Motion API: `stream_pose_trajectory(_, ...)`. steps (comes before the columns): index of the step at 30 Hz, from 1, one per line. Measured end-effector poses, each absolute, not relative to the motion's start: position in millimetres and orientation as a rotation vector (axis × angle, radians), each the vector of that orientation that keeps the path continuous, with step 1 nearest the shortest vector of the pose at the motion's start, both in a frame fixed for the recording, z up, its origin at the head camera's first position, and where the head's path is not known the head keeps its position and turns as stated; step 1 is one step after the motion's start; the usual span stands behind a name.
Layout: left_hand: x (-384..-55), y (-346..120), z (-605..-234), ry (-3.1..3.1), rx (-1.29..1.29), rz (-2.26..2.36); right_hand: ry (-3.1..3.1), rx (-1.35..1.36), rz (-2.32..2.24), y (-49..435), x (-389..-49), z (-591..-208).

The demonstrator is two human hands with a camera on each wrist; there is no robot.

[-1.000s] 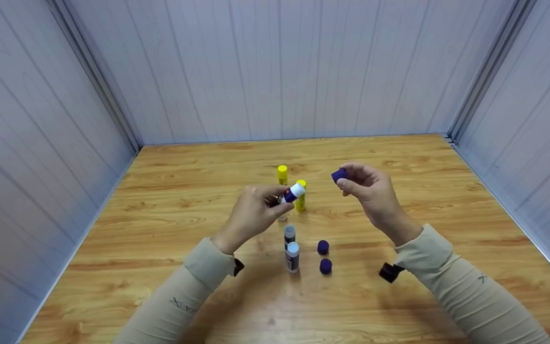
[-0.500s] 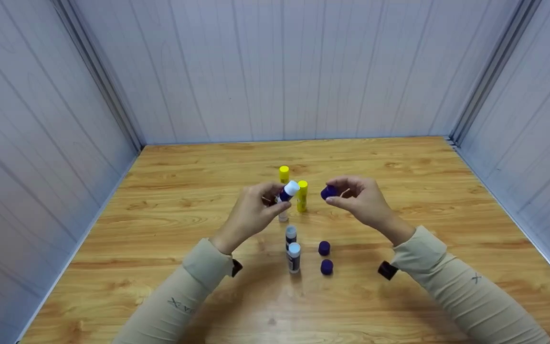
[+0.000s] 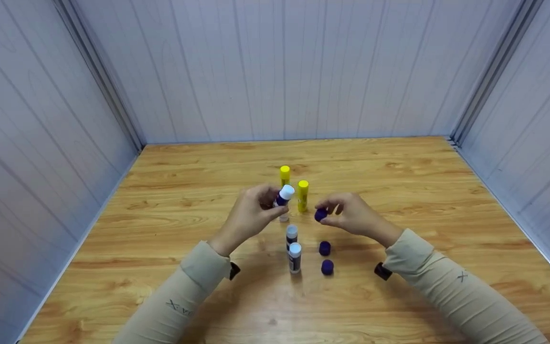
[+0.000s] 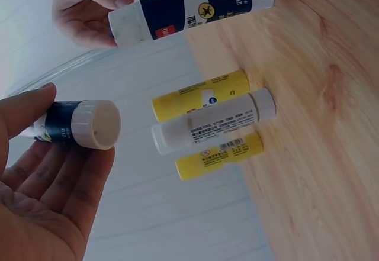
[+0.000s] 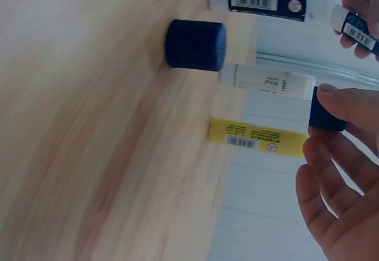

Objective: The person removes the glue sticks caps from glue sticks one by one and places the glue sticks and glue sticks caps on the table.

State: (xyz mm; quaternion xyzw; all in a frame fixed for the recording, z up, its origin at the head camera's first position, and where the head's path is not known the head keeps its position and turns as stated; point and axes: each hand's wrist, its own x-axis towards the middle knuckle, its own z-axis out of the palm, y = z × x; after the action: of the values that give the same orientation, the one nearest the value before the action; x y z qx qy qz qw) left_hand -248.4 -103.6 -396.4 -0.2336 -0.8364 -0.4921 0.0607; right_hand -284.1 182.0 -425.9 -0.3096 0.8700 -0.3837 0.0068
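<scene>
My left hand (image 3: 248, 215) grips a glue stick (image 4: 62, 122) with a dark blue label, tilted above the table, its white capless end pointing up and right. To its right, my right hand (image 3: 351, 216) pinches a dark blue cap (image 5: 325, 110) between thumb and fingertips, raised off the table. Nearer to me, two uncapped glue sticks with dark labels stand upright, the front glue stick (image 3: 294, 259) and one glue stick (image 3: 291, 233) just behind it. Two dark blue caps, the farther cap (image 3: 324, 248) and the nearer cap (image 3: 327, 267), rest to their right.
Behind the hands stand two yellow glue sticks, the right yellow stick (image 3: 302, 196) and the back yellow stick (image 3: 285, 175). A white glue stick (image 4: 207, 122) stands near them, partly hidden in the head view. Pale panel walls (image 3: 275, 71) border the wooden table (image 3: 184, 167).
My right hand has come down and to the left with the dark blue cap. My left hand has shifted slightly, and its glue stick now tilts more upright.
</scene>
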Motion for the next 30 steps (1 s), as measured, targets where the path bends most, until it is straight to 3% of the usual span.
stream_pose_trajectory(30, -254.8, -111.1, -415.6, -2.599, -0.563, -1.577, 2.632, -0.758, -0.789, 176.4, -300.8, -459.3)
